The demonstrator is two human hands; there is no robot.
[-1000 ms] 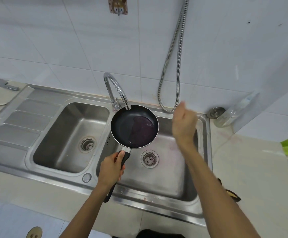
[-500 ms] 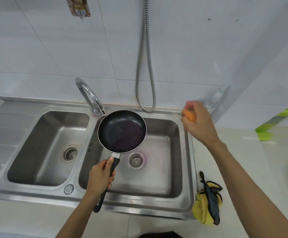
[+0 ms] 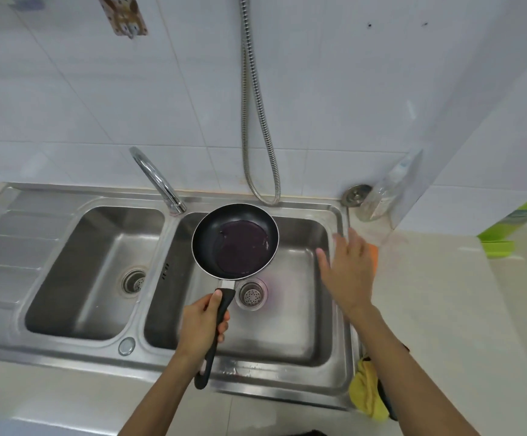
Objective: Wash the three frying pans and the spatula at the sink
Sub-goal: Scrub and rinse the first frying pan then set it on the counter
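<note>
A small black frying pan with a metal rim hangs over the right basin of the steel sink. A purple film of liquid covers part of its bottom. My left hand is shut on its black handle, near the basin's front. My right hand hovers blurred over the basin's right edge, fingers spread. An orange thing shows just beyond its right side; whether the hand holds it is unclear. No other pans and no spatula are in view.
The curved faucet stands between the two basins, just left of the pan. A metal hose hangs down the tiled wall. A drain plug and a clear bottle sit in the back right corner. A yellow cloth lies on the counter at the sink's front right.
My right hand has dropped from the back right corner, where it gripped the orange thing, to the basin's right edge with fingers spread. The pan stays over the right basin.
</note>
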